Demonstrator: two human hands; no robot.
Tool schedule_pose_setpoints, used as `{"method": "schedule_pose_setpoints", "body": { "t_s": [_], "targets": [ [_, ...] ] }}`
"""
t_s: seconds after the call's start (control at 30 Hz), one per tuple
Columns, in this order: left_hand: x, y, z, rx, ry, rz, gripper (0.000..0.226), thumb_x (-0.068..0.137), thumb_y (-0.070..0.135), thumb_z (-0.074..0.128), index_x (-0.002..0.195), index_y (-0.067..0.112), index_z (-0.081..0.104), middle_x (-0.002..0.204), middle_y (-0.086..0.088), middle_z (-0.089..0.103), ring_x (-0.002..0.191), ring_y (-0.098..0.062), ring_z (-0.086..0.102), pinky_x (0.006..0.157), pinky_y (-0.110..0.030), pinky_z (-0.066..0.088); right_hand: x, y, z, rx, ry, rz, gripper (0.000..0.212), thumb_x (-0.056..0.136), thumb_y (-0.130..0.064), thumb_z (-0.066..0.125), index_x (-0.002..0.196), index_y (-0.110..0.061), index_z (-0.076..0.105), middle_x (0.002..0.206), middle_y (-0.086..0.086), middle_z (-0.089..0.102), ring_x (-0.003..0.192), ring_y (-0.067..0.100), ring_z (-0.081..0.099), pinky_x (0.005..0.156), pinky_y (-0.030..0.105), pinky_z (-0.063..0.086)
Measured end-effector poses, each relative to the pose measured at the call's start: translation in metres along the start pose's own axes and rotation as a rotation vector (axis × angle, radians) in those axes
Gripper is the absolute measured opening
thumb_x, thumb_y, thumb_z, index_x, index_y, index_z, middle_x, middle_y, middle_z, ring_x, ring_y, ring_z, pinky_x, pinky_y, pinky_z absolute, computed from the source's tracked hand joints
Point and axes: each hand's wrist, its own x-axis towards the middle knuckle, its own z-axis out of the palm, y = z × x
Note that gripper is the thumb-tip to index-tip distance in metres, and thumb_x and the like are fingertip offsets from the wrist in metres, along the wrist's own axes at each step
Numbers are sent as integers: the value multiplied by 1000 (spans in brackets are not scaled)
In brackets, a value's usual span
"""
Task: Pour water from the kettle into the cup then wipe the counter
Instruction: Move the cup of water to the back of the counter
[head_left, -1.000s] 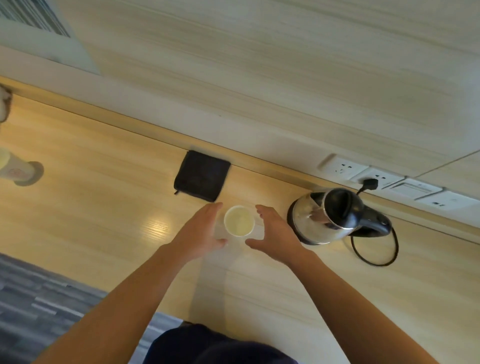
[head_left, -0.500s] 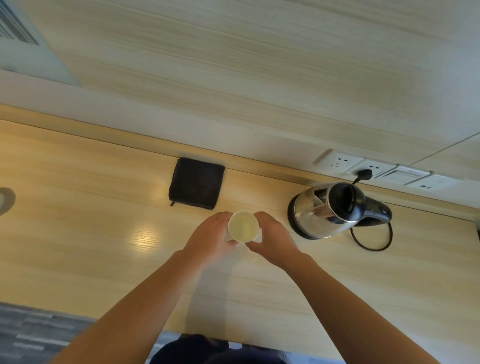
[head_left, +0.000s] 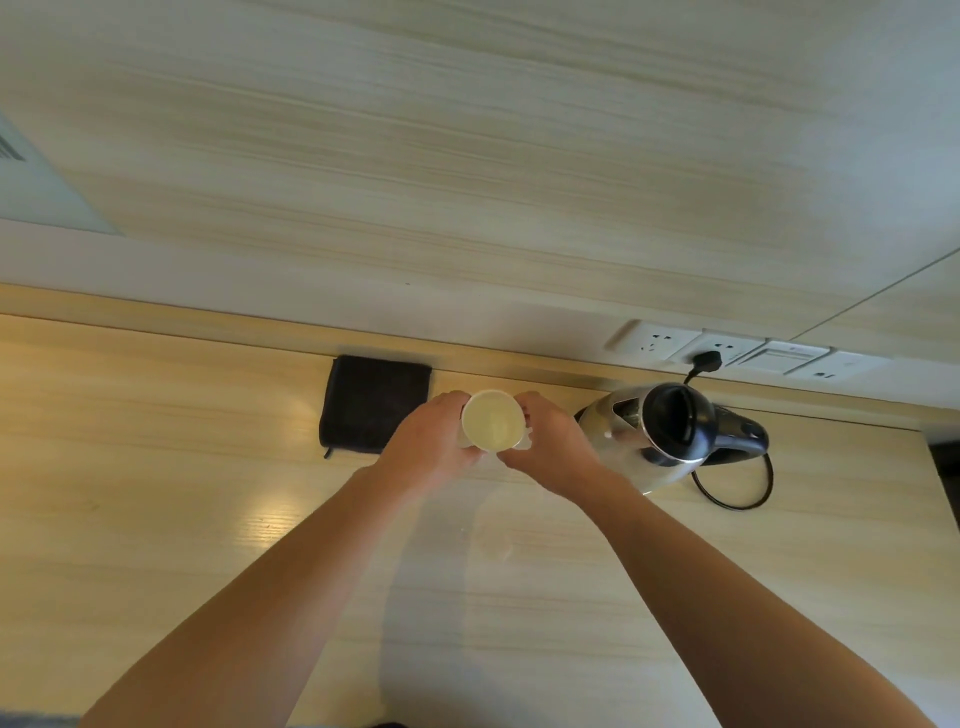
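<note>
Both hands have closed in since a second ago: the left hand (head_left: 431, 447) and right hand (head_left: 550, 452) now cup the cup (head_left: 492, 420) on the bench (head_left: 156, 467). Positioning step; next, the right hand must reach the kettle (head_left: 660, 431) just beside.

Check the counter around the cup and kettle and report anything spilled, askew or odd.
A faint wet-looking patch shows on the counter just in front of the cup, which both hands hold; it may be spilled water or only glare. The kettle stands upright, plugged in, and the black cloth lies flat.
</note>
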Motion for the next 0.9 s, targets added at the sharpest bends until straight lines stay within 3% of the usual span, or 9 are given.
{"method": "schedule_pose_setpoints", "body": {
  "t_s": [0.2, 0.4, 0.6, 0.73, 0.8, 0.9],
  "targets": [
    [35, -5, -11, -20, -13, -8, 69, 79, 35, 93, 138, 19, 60, 133, -2, 70, 120, -25, 66, 100, -48, 56, 34, -7, -8, 38, 1, 28, 63, 78, -17, 84, 134, -19, 56, 123, 0, 69, 108, 22, 65, 84, 32, 51],
    [50, -14, -11, -42, -41, -10, 67, 78, 35, 94, 135, 19, 63, 131, -1, 72, 118, -23, 68, 99, -45, 58, 48, -8, -4, 21, -35, 42, 66, 78, -13, 83, 137, -21, 55, 124, 0, 69, 109, 23, 66, 85, 33, 52],
    [48, -19, -7, -69, -46, -30, 65, 80, 31, 92, 136, 19, 62, 130, 0, 72, 117, -21, 67, 99, -44, 58, 50, -7, 0, 47, -39, 55, 63, 79, -11, 81, 136, -21, 57, 121, -1, 70, 108, 20, 66, 77, 24, 45],
    [39, -26, -9, -62, -33, -37, 67, 83, 29, 90, 141, 18, 60, 135, -2, 68, 124, -22, 65, 104, -38, 54, 44, -5, 2, 16, -49, 106, 74, 76, -13, 84, 141, -23, 50, 129, 0, 64, 114, 21, 63, 90, 33, 52],
    [28, -36, -16, -40, -9, -42, 67, 89, 28, 84, 148, 15, 55, 143, -5, 65, 132, -23, 62, 112, -40, 52, 29, -9, 4, -56, 6, 161, 67, 82, -16, 79, 140, -19, 47, 131, 2, 56, 110, 23, 61, 90, 39, 55],
    [5, -64, -32, -19, 84, -78, 61, 98, 22, 74, 153, 12, 50, 150, -7, 61, 138, -24, 59, 116, -42, 50, -9, -24, 18, -116, 232, 77, 39, 91, -15, 69, 127, -13, 54, 121, 1, 56, 97, 17, 59, 79, 32, 55]
  ]
}}
